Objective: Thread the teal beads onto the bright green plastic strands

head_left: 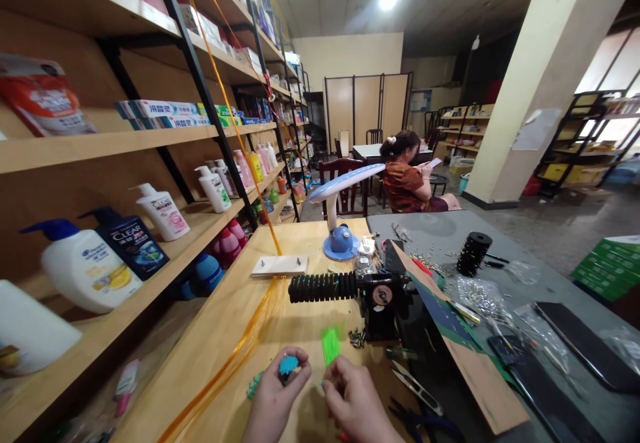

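Note:
My left hand (274, 396) pinches a small turquoise piece (289, 365) at the front of the wooden table (215, 336). My right hand (355, 408) sits close beside it, its fingertips on a bright neon green strip (330, 345). A few tiny green beads (254, 384) lie just left of my left hand. Amber strands (225, 369) run along the wood, past a pale wooden block (279, 265). Steel snips (417, 387) and dark-handled pliers (420, 419) lie to the right of my right hand.
A hand-cranked winder with a black ribbed grip (323, 287) and a blue lamp (340, 233) stand ahead. Bottled shampoo (85, 269) fills shelves on the left. A grey table (415, 226) holds scattered parts. A seated person (405, 176) is beyond it.

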Tool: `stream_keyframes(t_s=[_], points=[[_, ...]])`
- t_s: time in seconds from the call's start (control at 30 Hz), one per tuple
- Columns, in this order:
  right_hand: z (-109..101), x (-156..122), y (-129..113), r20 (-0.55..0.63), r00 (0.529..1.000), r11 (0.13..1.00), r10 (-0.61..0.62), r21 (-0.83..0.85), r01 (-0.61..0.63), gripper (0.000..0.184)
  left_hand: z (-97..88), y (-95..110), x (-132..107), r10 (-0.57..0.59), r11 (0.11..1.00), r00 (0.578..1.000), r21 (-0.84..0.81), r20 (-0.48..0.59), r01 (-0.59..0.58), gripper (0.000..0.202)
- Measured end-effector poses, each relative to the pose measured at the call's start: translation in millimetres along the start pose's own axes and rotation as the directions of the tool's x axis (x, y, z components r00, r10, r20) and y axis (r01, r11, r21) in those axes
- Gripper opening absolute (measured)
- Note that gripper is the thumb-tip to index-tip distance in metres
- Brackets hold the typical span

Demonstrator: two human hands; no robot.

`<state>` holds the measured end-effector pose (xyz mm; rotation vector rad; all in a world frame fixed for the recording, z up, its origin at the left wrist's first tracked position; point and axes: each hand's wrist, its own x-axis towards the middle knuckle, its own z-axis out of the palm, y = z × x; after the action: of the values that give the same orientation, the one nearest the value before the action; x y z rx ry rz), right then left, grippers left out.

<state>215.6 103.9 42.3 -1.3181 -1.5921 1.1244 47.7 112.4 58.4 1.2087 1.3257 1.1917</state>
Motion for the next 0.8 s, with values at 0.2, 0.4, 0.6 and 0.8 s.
stream_keyframes(t_s=[0.2,0.4,0.6,0.8], points=[[7.7,3.4,0.9,0.060,0.965,0.883,0.256,0.391,-0.259,0.022,-16.4,-5.0,15.4,0.051,0.996,0.986,0.077,-0.161,-0.039,0.053],[5.2,10.5,2.5,0.093,0.936,0.827,0.340,0.445,-0.344,0.032,-12.2,7.3,-3.4,0.426,0.862,0.899,0.347,-0.099,-0.370,0.018],[11.1,13.1,4.3,0.085,0.939,0.828,0.334,0.449,-0.335,0.043,6.6,-3.5,-7.4,0.400,0.828,0.900,0.354,0.172,-0.435,0.019],[5.7,8.1,0.0,-0.121,0.986,0.897,0.118,0.439,-0.053,0.031,8.8,-1.3,-2.1,0.144,0.964,0.986,0.215,0.087,-0.159,0.024]])
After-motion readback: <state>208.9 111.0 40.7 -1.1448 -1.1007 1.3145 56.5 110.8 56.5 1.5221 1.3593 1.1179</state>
